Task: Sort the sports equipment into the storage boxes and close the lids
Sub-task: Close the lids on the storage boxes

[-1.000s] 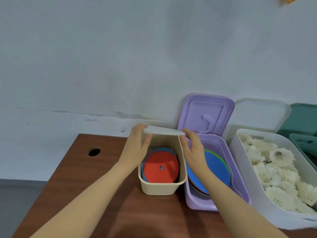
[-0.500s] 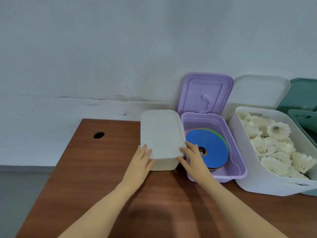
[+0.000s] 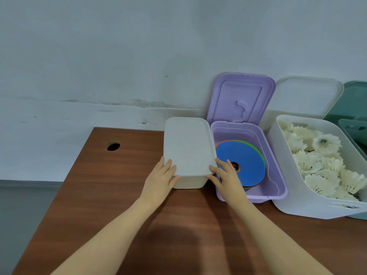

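Both the left hand (image 3: 158, 180) and right hand (image 3: 228, 178), fingers flat, press the cream lid (image 3: 187, 145), centre frame; uneven pressure could leave a far corner unseated.

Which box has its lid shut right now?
The cream box at the left end, under both hands. The purple box and the white shuttlecock box have lids standing open.

Scuffed pale wall (image 3: 99, 56); brown wooden table (image 3: 123, 187); perhaps grey floor (image 3: 23, 215).
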The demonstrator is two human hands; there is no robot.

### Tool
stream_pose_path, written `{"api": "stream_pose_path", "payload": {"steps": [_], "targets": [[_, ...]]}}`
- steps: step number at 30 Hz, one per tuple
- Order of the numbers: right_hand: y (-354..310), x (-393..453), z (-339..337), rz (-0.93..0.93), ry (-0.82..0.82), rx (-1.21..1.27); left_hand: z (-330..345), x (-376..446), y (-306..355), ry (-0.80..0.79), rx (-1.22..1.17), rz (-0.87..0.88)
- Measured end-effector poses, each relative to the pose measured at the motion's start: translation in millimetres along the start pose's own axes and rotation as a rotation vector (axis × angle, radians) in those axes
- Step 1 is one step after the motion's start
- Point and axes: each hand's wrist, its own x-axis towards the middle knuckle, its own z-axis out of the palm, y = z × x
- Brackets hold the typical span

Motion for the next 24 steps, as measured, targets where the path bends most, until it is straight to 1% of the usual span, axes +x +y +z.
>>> {"api": "stream_pose_path", "payload": {"steps": [4,7,9,12,14,19,24], "targets": [[-2.5,-0.7,-4.3,0.060,0.006,0.175,-0.1,-1.1,1.4,0.041,-0.003,0.003],[-1.7,1.3,-6.9,0.056,-0.006,0.214,-1.4,-1.2,-0.7,0.034,-0.016,-0.018],[-2.2,1.6,-8.0,0.060,-0.018,0.215,1.6,-1.4,0.6,0.013,-0.056,-0.078],[-4.2,-0.1,-6.3,0.094,0.014,0.235,10.0,-2.4,6.3,-0.052,-0.127,-0.166],[-5.7,-2.1,-3.2,0.111,0.021,0.240,11.7,-1.3,6.7,-0.067,-0.184,-0.204],[-10.2,-3.8,6.3,0.175,0.015,0.221,5.6,0.1,-7.6,-0.108,-0.168,-0.179],[-22.2,-9.3,7.6,0.085,0.032,0.130,-5.7,-6.1,-14.0,-0.115,-0.172,-0.166]]}}
